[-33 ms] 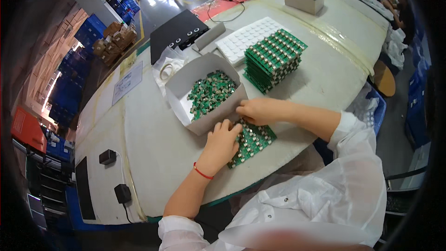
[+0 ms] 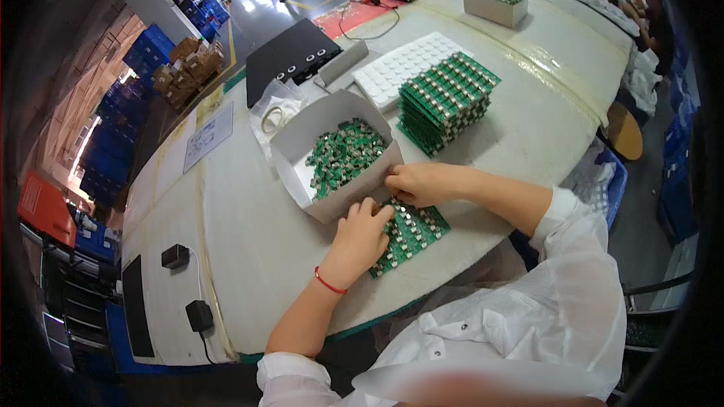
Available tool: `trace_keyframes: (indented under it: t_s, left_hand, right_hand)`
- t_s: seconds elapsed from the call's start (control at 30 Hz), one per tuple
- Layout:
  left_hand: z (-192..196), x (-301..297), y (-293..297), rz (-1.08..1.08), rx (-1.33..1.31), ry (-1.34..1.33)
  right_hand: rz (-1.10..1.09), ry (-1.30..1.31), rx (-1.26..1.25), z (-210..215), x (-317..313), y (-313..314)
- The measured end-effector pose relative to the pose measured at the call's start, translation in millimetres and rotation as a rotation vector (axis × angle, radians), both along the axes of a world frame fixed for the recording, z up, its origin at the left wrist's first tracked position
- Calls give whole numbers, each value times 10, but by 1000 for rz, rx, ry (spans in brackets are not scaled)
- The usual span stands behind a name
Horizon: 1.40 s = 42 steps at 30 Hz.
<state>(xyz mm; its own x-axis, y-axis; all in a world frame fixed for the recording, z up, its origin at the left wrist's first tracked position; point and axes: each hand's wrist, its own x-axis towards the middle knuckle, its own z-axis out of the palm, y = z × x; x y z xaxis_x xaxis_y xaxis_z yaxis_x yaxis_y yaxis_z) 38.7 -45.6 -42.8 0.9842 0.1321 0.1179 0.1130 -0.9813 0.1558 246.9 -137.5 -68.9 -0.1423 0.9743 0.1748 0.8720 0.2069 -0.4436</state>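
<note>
A green circuit board panel (image 2: 415, 237) with rows of small silver parts lies flat near the table's front edge. My left hand (image 2: 363, 235), a red cord round its wrist, curls its fingers over the panel's left side. At the far edge my right hand (image 2: 419, 184) is closed in a pinch on the panel; its fingertips are partly hidden. Just beyond both hands stands a white open box (image 2: 296, 181) holding a heap of small green boards (image 2: 345, 157). Behind my right hand rises a tall stack of similar panels (image 2: 446, 102).
A white tray with round bumps (image 2: 407, 60) lies behind the stack. Left of it are a black case (image 2: 290, 56) and a clear bag with a tape roll (image 2: 273, 117). Black power adapters (image 2: 199, 315) sit at left, another box of boards (image 2: 495, 9) far back.
The view has shifted very slightly. Both hands stay at the panel in nearly the same pose.
</note>
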Motion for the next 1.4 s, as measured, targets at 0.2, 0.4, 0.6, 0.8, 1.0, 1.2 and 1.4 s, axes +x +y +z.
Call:
trace_keyframes:
  t_s: [0.2,0.4,0.6,0.8,1.0,1.2,1.4]
  left_hand:
    - [-78,81,-150,116,29,-75]
    - [-260,251,-143,189,56,-343]
    - [-290,291,-65,197,4,-390]
    - [-288,275,-52,167,-34,-390]
    - [-261,279,-51,205,1,-362]
    - [-340,302,46,160,-93,-457]
    - [-236,244,28,227,-245,-472]
  right_hand:
    - [29,277,-49,28,144,-123]
    - [93,182,108,-15,151,-96]
    - [-34,-52,88,-57,-20,-155]
    - [-107,13,0,43,-77,-220]
    - [-72,121,127,71,-150,-168]
    - [-60,205,226,-39,-153,-92]
    - [-53,308,100,-6,-102,-97]
